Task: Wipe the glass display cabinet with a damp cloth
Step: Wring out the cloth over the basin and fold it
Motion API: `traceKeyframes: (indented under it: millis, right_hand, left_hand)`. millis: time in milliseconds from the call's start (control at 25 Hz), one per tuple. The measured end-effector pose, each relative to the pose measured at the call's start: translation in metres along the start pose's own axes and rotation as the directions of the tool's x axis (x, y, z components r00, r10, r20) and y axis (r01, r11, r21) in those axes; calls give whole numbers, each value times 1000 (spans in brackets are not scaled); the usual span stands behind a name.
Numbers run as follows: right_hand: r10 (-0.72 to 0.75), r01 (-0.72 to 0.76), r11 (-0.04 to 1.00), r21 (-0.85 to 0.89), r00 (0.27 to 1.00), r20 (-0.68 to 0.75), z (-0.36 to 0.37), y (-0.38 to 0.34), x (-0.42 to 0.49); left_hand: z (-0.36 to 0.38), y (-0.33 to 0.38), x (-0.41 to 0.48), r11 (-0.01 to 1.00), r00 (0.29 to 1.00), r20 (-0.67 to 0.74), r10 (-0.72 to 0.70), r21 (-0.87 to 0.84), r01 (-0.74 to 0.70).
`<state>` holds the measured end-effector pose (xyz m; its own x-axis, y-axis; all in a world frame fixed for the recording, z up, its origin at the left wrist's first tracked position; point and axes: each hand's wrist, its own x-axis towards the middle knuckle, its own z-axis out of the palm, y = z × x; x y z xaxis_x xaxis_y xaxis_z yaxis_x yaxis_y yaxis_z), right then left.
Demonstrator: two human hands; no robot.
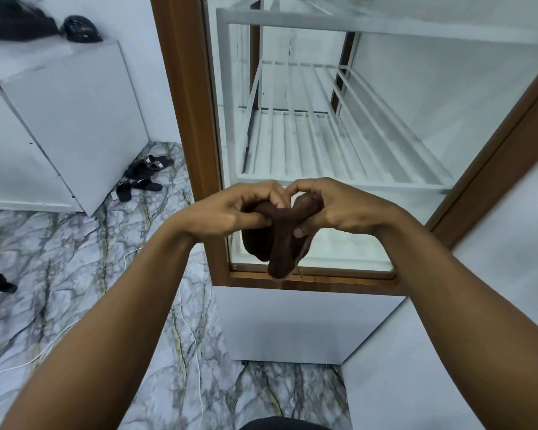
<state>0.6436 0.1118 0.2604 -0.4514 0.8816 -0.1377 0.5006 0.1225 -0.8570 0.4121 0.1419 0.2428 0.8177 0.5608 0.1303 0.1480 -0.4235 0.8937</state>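
Observation:
A tall glass display cabinet (187, 97) with a brown wooden frame and white slatted shelves stands straight ahead on a white base. In front of its lower glass pane I hold a dark brown cloth (281, 240), bunched and twisted, hanging down between my hands. My left hand (230, 212) grips its left part with thumb and fingers closed. My right hand (339, 209) grips its right part. Both hands are close together, fingers nearly touching at the top.
A white chest-like unit (75, 119) stands at the left with dark items (81, 29) on top. Several black sandals (143, 175) lie on the marble floor beside it. A white cable (187, 324) runs across the floor. A white surface (494, 305) rises at the right.

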Motion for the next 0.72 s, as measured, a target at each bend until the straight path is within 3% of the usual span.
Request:
traceKeyframes:
  millis: [120, 360, 720]
  right_hand:
    - [-22, 22, 998, 55, 1000, 4, 1, -6, 2]
    - [-60, 63, 997, -45, 996, 69, 5, -19, -3]
    - [-109, 93, 987, -132, 988, -114, 5, -15, -6]
  left_hand:
    - [-2, 10, 4, 999, 998, -57, -13, 31, 15]
    - [-3, 17, 7, 970, 997, -73, 7, 243, 11]
    - [-17, 25, -7, 929, 995, 11, -96, 361, 86]
